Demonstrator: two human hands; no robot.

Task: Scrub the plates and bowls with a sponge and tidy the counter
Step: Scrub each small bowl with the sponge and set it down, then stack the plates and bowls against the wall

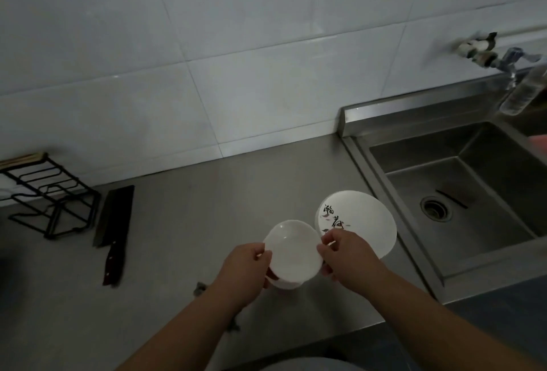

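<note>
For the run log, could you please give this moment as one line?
left hand: holds bowl | right hand: holds bowl | plate: on counter, beside sink

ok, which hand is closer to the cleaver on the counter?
Left. The left hand grips the left rim of the white bowl, with the cleaver off to its left on the counter; the right hand holds the opposite rim, farther from the cleaver.

Dim light, white tiled wall [207, 45] behind grey counter [192, 208] and steel sink [429, 145].
</note>
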